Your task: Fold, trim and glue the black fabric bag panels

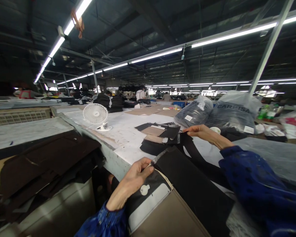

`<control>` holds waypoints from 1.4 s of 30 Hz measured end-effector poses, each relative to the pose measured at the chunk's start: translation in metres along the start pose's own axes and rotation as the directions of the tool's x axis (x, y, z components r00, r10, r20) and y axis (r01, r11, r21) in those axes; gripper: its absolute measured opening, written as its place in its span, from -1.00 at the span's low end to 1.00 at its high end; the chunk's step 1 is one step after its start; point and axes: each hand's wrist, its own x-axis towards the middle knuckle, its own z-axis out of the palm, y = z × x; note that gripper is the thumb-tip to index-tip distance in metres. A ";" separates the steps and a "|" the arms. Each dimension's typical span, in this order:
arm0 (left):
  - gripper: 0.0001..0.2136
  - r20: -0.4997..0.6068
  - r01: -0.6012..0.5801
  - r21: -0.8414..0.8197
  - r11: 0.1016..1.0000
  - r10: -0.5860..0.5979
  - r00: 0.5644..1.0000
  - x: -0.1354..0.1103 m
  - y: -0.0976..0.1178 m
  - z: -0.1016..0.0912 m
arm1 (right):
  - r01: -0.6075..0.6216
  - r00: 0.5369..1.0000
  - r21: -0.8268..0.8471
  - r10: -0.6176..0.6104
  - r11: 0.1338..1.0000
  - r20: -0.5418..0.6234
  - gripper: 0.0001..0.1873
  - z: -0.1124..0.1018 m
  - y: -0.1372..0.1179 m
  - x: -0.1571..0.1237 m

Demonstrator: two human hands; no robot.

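Note:
My left hand (140, 172) pinches the upper corner of a sewn fabric panel (172, 214), taupe with a pale strip, a black top and a small white round piece on it. Beside that panel lies a broad black fabric piece (189, 184), its top edge close to my left fingertips. Farther right, my right hand (199, 132) pinches the end of a black fabric strip (196, 153), which hangs down toward the right. Just left of my right fingertips sits a pile of cut black and tan pieces (160, 133) on the white table.
A small white fan (95, 114) stands at the table's left edge. Filled plastic bags (229, 112) sit at the back right, near green bottles (263, 112). Dark brown fabric sheets (49, 161) lie in a stack at left. Several people are in the background.

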 end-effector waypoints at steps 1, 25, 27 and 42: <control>-0.59 -0.027 -0.011 0.015 1.000 0.012 1.000 -0.001 0.000 0.000 | 0.010 0.999 0.022 -0.009 1.000 -0.033 -0.65 0.000 -0.006 -0.002; -0.62 -0.068 -0.127 0.084 0.988 0.133 0.989 -0.058 0.038 -0.017 | 0.613 0.770 -0.125 -0.553 0.781 0.319 -0.80 0.142 -0.111 -0.136; -0.61 -0.047 -0.146 0.081 0.986 0.150 0.988 -0.062 0.040 -0.019 | 0.609 0.775 -0.132 -0.552 0.782 0.306 -0.80 0.144 -0.109 -0.133; -0.63 -0.143 -0.225 -0.005 0.974 0.222 0.965 -0.070 0.045 -0.019 | 0.686 0.705 -0.109 -0.620 0.719 0.344 -0.79 0.144 -0.105 -0.128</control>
